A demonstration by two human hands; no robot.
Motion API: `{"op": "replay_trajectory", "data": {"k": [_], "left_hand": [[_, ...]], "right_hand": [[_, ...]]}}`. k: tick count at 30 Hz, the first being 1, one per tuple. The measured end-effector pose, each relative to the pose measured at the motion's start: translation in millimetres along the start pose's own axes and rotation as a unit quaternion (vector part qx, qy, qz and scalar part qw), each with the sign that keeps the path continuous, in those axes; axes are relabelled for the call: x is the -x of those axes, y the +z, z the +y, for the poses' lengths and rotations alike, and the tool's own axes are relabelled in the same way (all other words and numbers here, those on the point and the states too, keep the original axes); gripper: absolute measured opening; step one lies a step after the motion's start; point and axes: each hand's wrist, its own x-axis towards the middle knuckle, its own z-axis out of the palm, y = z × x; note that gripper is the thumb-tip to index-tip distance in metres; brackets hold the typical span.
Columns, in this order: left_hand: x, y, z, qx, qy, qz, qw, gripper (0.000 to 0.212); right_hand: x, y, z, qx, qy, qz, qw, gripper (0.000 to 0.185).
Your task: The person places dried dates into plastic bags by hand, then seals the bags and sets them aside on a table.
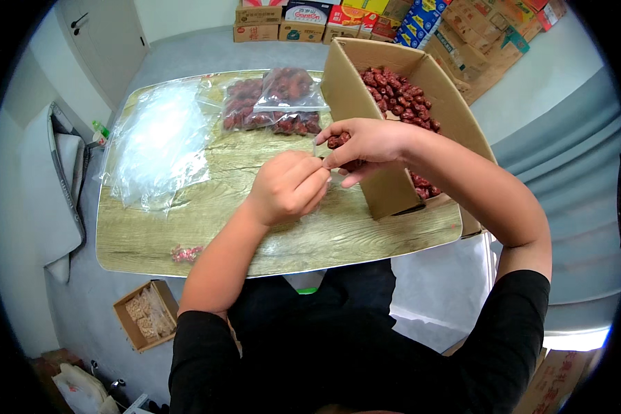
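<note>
My left hand [290, 187] has its fingers closed on the edge of a clear plastic bag, mostly hidden by the hand. Touching it from the right, my right hand [365, 147] holds dried red dates [338, 140] between thumb and fingers at the bag's opening. Just right of the hands stands an open cardboard box [352, 98] with many dried red dates [398, 98] inside. Beyond the hands lie several clear bags filled with dates [243, 106], one on top of the others [290, 85]. A pile of flat, clear plastic bags [158, 139] covers the table's left part.
The wood-patterned table [227, 207] has rounded corners and bears small red and white bits [186, 253] near its front left edge. A small carton with packets [147, 315] stands on the floor at left. Stacked cartons [302, 23] line the far wall. A grey curtain [564, 171] hangs at right.
</note>
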Motion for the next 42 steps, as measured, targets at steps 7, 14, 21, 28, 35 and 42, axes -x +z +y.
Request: {"op": "replay_trajectory", "data": {"k": [7, 14, 21, 28, 35, 42], "left_hand": [[-0.6, -1.6, 1.7, -0.01, -0.001, 0.003, 1.0, 0.022], [-1.2, -3.7, 6.3, -0.009, -0.029, -0.024, 0.999, 0.018], [1.2, -4.2, 5.8, -0.028, -0.059, 0.001, 0.998, 0.016], [-1.5, -7.6, 3.1, -0.038, -0.125, 0.064, 0.989, 0.018], [-4.3, -30.8, -2.0, -0.063, -0.095, 0.174, 0.978, 0.021], [-2.6, -38.9, -10.0, -0.037, -0.156, 0.081, 0.984, 0.012]], "right_hand": [[-2.2, -1.3, 5.1, -0.105, -0.021, 0.015, 0.994, 0.05], [-7.8, 1.5, 5.0, -0.008, -0.046, 0.022, 0.999, 0.067], [1.1, 16.5, 5.3, 0.334, -0.156, 0.12, 0.922, 0.089], [3.6, 0.5, 20.3, 0.602, -0.275, 0.138, 0.737, 0.084], [26.0, 14.9, 0.7, 0.605, -0.505, 0.326, 0.523, 0.012], [25.8, -6.0, 9.3, 0.539, -0.508, 0.349, 0.574, 0.016]]}}
